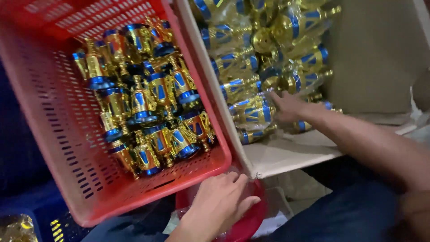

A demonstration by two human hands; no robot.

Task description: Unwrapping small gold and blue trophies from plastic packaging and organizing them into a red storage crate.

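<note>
We note a red slotted plastic crate (58, 134) at nine o'clock, holding a heap of unwrapped gold-and-blue trophy cups (148, 98). At one o'clock stands an open cardboard box (286, 157), filled with like cups in clear plastic wrap (255, 54). The right hand (289, 106) reaches into the box, fingers (277, 96) extended and narrow, lying on one wrapped cup (251, 112) near the box's lower edge; we cannot tell whether they grip it. The left hand (221, 201), at six o'clock, rests with fingers loosely curled on a red round container (251, 224) below the crate's corner, holding nothing we can make out.
</note>
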